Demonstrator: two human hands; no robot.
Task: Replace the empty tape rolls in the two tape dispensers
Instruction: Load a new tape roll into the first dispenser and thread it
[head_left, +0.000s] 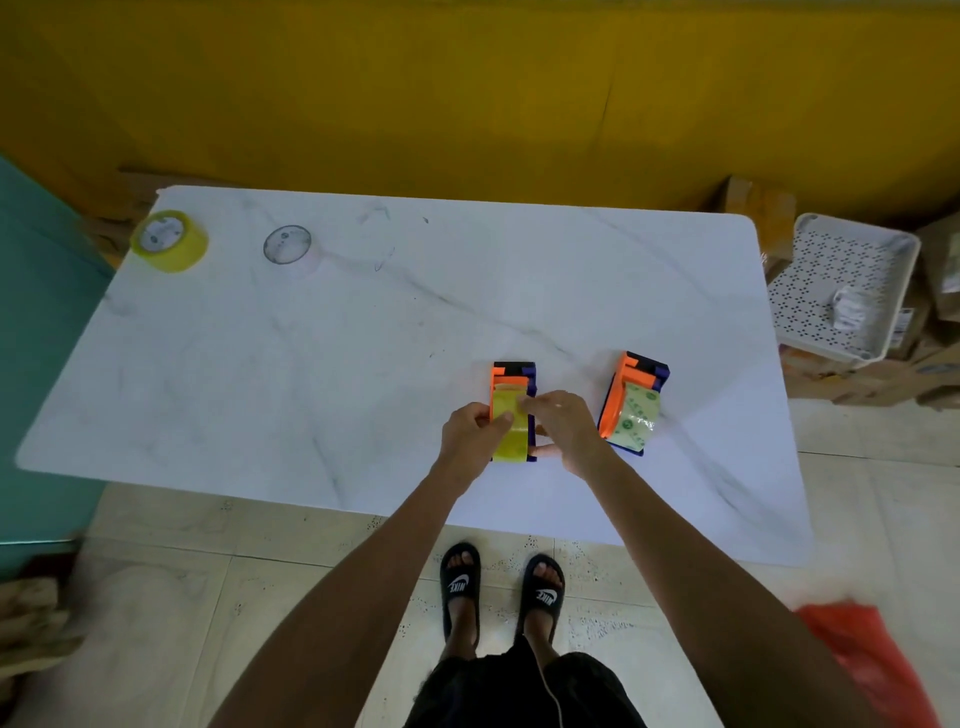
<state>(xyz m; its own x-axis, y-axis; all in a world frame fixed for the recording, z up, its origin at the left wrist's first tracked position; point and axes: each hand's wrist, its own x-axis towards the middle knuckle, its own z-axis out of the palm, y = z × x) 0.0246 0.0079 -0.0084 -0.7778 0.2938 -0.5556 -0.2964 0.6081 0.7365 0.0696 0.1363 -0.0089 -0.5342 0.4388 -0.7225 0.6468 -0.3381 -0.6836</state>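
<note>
Head view, the only one. Two orange-and-purple tape dispensers stand on the white marbled tabletop (363, 338), both toward its near edge and right of centre, just beside each other but apart. Left dispenser (514, 375): carries a yellow tape roll (510, 431), already seated in the frame. Left hand (475, 428) is closed on the roll's left flank, thumb lying across the yellow face; right hand (563, 426) covers the dispenser's right side, fingertips reaching onto the top of the roll near the orange flap, one finger against the purple base. Judgement: one hand braces while the other works the tape's free end toward the cutter, hence the two-sided hold; whether the end is threaded cannot be told, since the hands hide it. Right dispenser (631, 402): untouched, tilted slightly, holding a pale roll with green print (638, 423); looks loaded, so it is probably finished. Far-left corner of the tabletop: a full yellow tape roll (169, 240) lying flat, and near it, along the far edge, a thin whitish ring (288, 245) that reads as a spent core, set well away from the work. Off the right edge, a white perforated tray (841, 291) rests on cardboard boxes. Task appears late-stage.
</note>
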